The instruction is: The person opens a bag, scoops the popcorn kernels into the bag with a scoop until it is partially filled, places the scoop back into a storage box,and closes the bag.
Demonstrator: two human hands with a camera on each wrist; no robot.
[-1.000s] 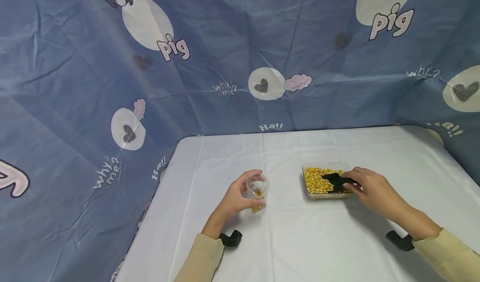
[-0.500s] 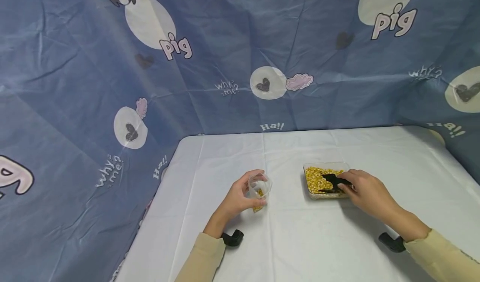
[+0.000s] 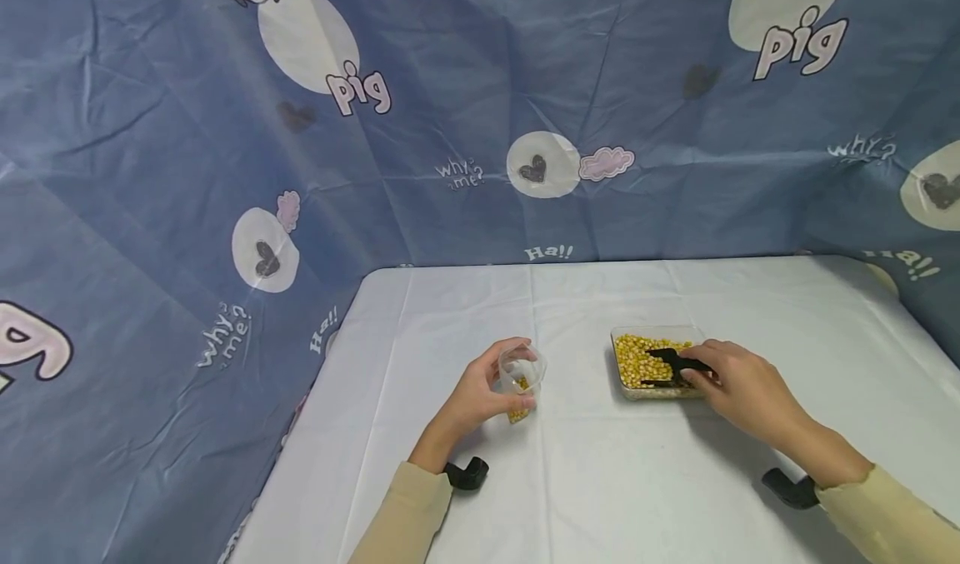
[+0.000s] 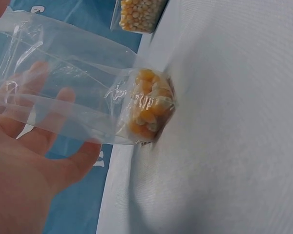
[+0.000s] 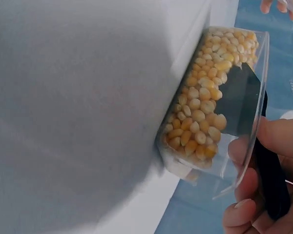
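Note:
My left hand (image 3: 472, 396) holds a clear plastic bag (image 4: 88, 80) upright by its sides, mouth spread wide. A small heap of corn kernels (image 4: 149, 105) fills the bag's bottom, which sits at the white cloth. To the right, my right hand (image 3: 750, 391) grips the handle of a small black scoop (image 5: 238, 100). The scoop's blade is partly sunk among the kernels in a clear rectangular container (image 3: 652, 394). Yellow and pale corn kernels (image 5: 200, 107) fill much of this container. In the right wrist view, several right fingertips show close by the container's near wall.
A white cloth (image 3: 585, 481) covers the table under both hands. Behind and to the left hangs a blue printed curtain (image 3: 420, 214). Black wrist mounts (image 3: 467, 474) stick out beneath both wrists.
The scoop has tilted in the kernels, its blade now looking narrower, as my right hand shifted a little. The left hand and bag stay about the same; the head view shifted slightly.

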